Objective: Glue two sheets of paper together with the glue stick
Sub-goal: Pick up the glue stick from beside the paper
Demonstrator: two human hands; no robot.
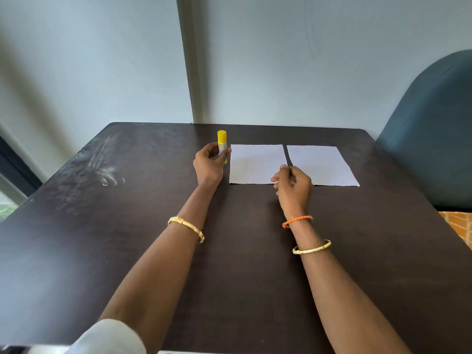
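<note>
Two white paper sheets lie flat side by side on the dark table (153, 238), a narrow gap between them: the left sheet (252, 163) and the right sheet (323, 164). A glue stick (221, 140) with a yellow cap stands upright just left of the left sheet, and my left hand (209, 166) is wrapped around its white body. My right hand (293, 186) hovers over the near end of the gap between the sheets, fingers curled loosely, with nothing visible in it.
A blue upholstered chair (434, 129) stands at the table's right side, with an orange patterned fabric (459, 228) below it. A pale wall runs behind the far edge. White smears mark the table's left part (102, 167).
</note>
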